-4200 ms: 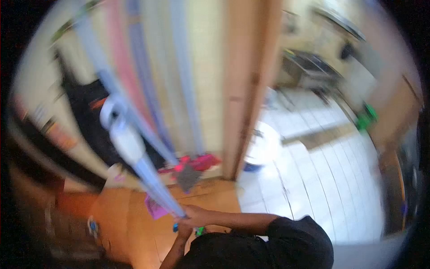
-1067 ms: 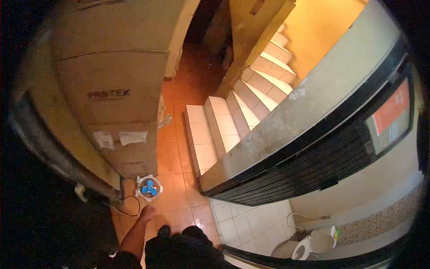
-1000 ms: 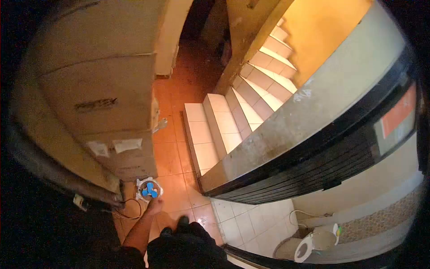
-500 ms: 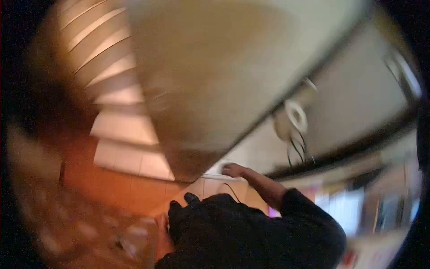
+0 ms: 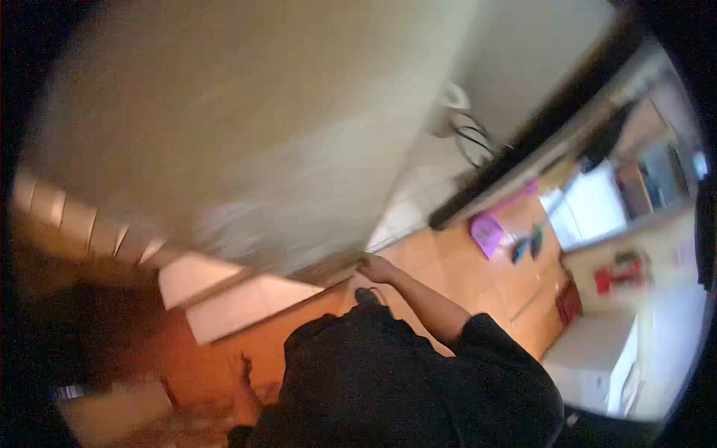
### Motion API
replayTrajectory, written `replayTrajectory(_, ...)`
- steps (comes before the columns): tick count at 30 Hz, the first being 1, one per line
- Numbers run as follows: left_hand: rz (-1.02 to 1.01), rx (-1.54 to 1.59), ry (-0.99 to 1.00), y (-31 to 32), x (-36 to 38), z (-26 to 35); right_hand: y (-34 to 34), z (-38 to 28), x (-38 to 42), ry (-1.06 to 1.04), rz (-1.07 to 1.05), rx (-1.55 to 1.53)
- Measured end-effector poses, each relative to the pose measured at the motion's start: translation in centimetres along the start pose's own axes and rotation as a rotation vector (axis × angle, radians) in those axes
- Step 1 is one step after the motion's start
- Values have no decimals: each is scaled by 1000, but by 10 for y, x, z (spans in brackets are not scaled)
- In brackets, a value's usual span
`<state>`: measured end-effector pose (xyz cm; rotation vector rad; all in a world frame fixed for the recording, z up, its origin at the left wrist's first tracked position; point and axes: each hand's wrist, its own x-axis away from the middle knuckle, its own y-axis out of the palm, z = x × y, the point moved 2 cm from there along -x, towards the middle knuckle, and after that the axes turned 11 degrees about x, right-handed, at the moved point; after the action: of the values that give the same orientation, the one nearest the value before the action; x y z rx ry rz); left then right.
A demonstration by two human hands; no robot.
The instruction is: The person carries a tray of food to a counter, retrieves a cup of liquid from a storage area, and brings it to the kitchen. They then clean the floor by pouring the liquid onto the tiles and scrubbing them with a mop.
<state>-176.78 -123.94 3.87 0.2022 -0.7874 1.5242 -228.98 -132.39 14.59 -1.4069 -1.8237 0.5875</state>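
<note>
My right hand (image 5: 376,268) reaches forward to the lower corner of a pale wall (image 5: 299,149), its fingers curled together. Whether anything is in it is too blurred to tell. At the lower left, my left hand (image 5: 243,371) hangs beside the dark shirt (image 5: 388,381) over the orange floor, its fingers smeared by motion. Below the right hand, a dark shoe (image 5: 367,296) shows on the floor.
Pale stairs (image 5: 239,302) rise at the left. Beyond a dark door frame edge (image 5: 538,127) lie a purple dustpan (image 5: 487,234) and sandals (image 5: 526,246) on the tiles. A white cabinet (image 5: 594,351) stands at the right; a white ring-shaped object (image 5: 454,95) with cables is farther back.
The view has swung to the right, showing more of the tiled room. The right hand now appears by the wall corner, and the left hand has come out farther from the body.
</note>
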Motion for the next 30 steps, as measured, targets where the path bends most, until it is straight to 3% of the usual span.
replayTrajectory(1, -9, -24, 40, -8, -1, 3, -6, -29, 14, -49, 19, -43)
replayTrajectory(2, 7, -79, 78, -12, 2, 5, 23, -32, 8, -319, -163, -50)
replayTrajectory(4, 42, -230, 142, -13, 12, 4, 80, -21, -13, -529, -362, 304)
replayTrajectory(7, 37, -344, 95, 10, 30, -6, 121, -41, -42, -13, -663, -126)
replayTrajectory(13, -110, -520, 20, 52, 75, -94, 164, -163, -94, -307, -924, 139)
replayTrajectory(15, -42, -392, -85, 43, 93, -99, 215, -170, -117, -368, -948, 90)
replayTrajectory(16, 7, -318, -127, 31, 100, -99, 240, -176, -123, -241, -981, -106)
replayTrajectory(17, 52, -247, -166, 21, 106, -102, 259, -196, -123, -79, -991, -84)
replayTrajectory(19, 123, -146, -208, 7, 116, -105, 300, -197, -135, -155, -1086, -143)
replayTrajectory(21, 185, -61, -237, -7, 123, -106, 340, -178, -165, -317, -1042, 383)
replayTrajectory(22, 217, -28, -246, -13, 127, -104, 352, -178, -185, -299, -1198, 621)
replayTrajectory(23, 247, 5, -251, -20, 128, -105, 322, -221, -177, -623, -1207, 843)
replayTrajectory(24, 282, 37, -257, -25, 130, -108, 305, -239, -178, -475, -1051, 758)
replayTrajectory(25, 321, 58, -262, -30, 133, -109, 362, -181, -236, -1417, -972, 907)
replayTrajectory(27, 391, 110, -275, -40, 137, -116, 329, -193, -270, -1687, -663, 795)
replayTrajectory(28, 416, 140, -288, -42, 137, -118, 322, -203, -285, -1157, -898, 670)
replayTrajectory(29, 432, 169, -302, -45, 141, -112, 307, -222, -284, -467, -976, 433)
replayTrajectory(30, 448, 191, -321, -50, 142, -110, 298, -243, -287, -292, -951, 312)
